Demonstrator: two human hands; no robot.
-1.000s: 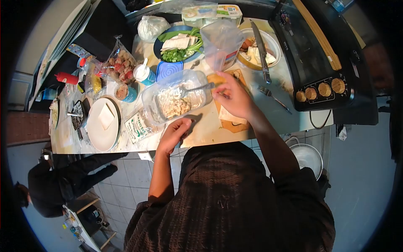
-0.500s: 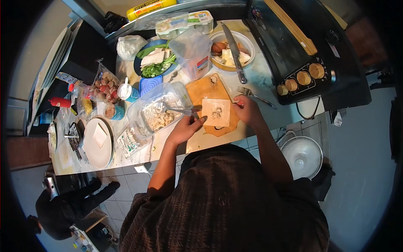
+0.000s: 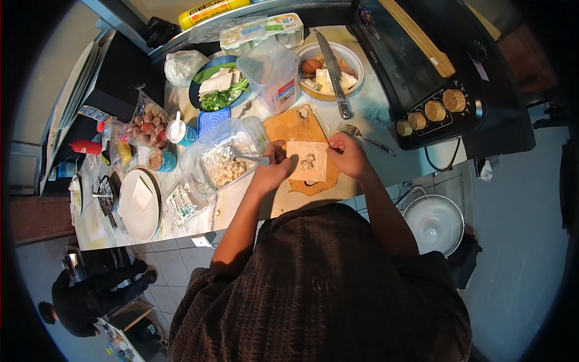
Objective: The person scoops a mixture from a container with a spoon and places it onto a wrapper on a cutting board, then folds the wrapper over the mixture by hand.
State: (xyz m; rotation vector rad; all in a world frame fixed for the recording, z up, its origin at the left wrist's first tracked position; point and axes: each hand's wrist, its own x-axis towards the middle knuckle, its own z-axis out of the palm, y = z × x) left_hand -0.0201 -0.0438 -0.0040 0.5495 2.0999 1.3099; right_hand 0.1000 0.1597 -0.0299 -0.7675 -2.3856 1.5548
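A square, pale wrapper (image 3: 316, 164) with a small heap of filling (image 3: 307, 161) at its middle lies on a wooden board (image 3: 289, 125). My right hand (image 3: 348, 156) pinches the wrapper's upper right corner. At the wrapper's left edge is my left hand (image 3: 271, 171), its fingers curled; whether they grip the edge is hard to tell. Just left of that hand, a clear tub (image 3: 199, 145) holds more of the chopped filling (image 3: 228, 169), with a spoon (image 3: 253, 159) resting in it.
A plate (image 3: 136, 217) bears folded wrappers. Behind are a knife (image 3: 333, 72) across a bowl (image 3: 357, 57), an upright clear container (image 3: 271, 72), and greens (image 3: 220, 98). A fork (image 3: 368, 139) lies near the black oven (image 3: 416, 66). Another person (image 3: 90, 298) is at lower left.
My left hand has moved up a little, its fingers now more curled. My right hand has shifted slightly left at the wrapper's upper right corner. The other person has changed posture.
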